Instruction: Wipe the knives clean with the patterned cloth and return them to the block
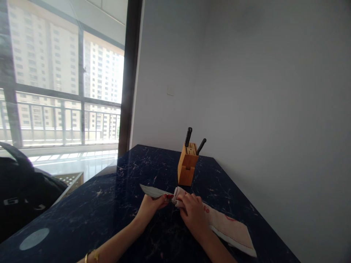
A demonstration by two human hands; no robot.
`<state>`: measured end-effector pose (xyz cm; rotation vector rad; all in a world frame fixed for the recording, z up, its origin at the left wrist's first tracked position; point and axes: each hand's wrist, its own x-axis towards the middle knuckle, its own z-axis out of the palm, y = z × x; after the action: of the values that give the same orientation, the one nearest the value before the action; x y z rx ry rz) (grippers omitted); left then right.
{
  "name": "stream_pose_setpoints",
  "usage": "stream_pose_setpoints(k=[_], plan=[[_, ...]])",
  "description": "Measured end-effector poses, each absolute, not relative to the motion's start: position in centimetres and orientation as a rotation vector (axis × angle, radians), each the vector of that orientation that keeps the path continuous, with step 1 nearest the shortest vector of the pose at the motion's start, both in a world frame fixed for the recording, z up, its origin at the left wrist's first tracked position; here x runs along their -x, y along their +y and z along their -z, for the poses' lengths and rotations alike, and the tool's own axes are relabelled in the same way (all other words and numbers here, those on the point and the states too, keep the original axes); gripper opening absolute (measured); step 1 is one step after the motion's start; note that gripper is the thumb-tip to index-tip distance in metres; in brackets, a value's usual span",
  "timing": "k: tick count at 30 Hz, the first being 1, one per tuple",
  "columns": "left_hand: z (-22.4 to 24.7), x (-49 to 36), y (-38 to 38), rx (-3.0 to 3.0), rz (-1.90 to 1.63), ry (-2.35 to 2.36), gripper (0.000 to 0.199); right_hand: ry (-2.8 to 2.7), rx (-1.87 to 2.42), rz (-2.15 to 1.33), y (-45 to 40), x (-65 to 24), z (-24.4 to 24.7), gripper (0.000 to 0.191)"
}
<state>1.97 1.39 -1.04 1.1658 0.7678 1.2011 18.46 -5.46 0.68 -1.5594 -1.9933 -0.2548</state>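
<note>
While right grip holds cloth, bag bears G-shape.

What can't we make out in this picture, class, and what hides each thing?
All in the head view:
The whole handle of the knife: covered around the left hand, right hand and cloth.
Anything below the two black handles: hidden inside the block.
The red print: too small and blurred, partly under the right hand.
The bag's far side: cut off by the left edge.
</note>
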Motion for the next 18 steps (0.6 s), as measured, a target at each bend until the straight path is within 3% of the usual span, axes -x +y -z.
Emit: stream_pose_setpoints(k=[9,18], plan=[[2.06,-1.66,2.25,-1.049,-1.07,0.789,0.044,-1.863,1.712,0.236,-4.82,-19.36,-0.13,0.032],[1.1,-1.46,1.49,-1.14,-0.961,0.749,0.045,-1.994,1.527,0.188,-5.34,-18.46,-0.42,0.034]])
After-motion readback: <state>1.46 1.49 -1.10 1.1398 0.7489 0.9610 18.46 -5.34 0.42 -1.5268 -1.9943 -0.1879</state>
